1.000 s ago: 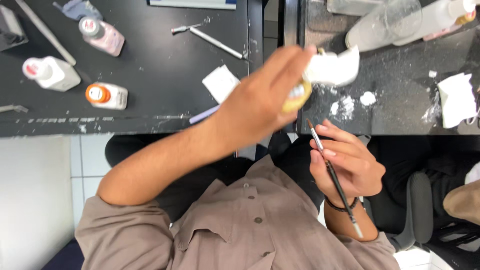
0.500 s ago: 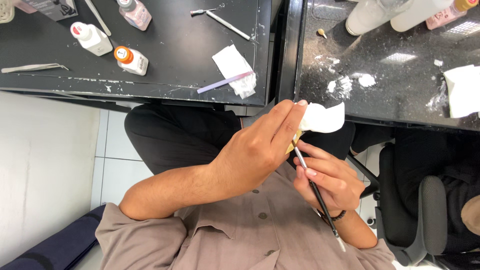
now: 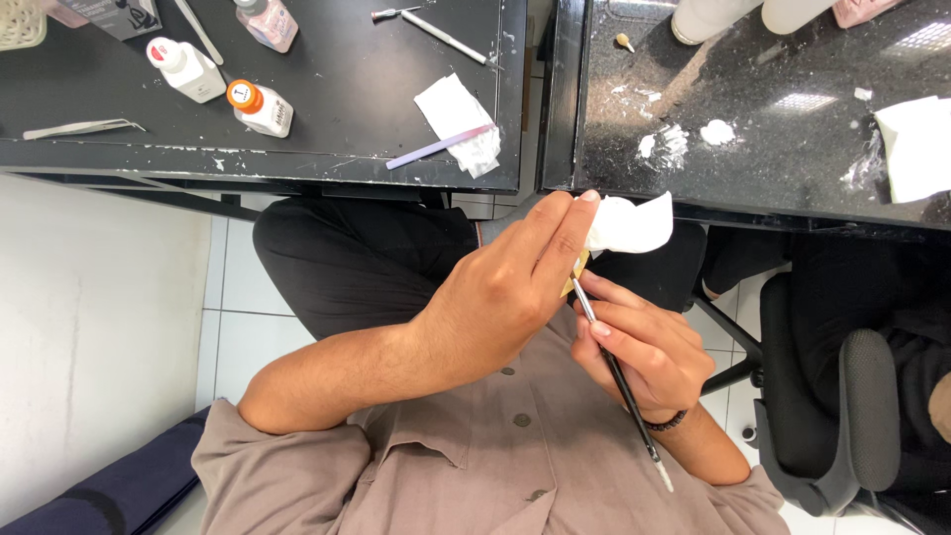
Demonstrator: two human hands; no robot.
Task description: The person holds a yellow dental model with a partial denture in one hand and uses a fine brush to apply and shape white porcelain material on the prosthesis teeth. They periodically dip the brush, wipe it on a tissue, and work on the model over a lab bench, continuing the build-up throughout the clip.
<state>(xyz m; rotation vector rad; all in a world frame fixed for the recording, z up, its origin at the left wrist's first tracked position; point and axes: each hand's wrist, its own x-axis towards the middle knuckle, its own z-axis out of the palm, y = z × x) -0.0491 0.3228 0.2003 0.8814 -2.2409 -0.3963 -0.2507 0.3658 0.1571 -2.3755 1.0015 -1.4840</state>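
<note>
Working at mid-frame, a thin brush (image 3: pixel 619 381) is pinched in the right hand (image 3: pixel 644 347), tip at a small yellowish piece (image 3: pixel 575 275) held with white tissue (image 3: pixel 629 226) in the left hand (image 3: pixel 505 297); the work is judged midway.

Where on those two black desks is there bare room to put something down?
Left desk: bare middle, between the orange-capped bottle and the white tissue. Right desk: a bare stretch between the white powder spots and the white cloth. The left desk's far-left corner is crowded.
</note>
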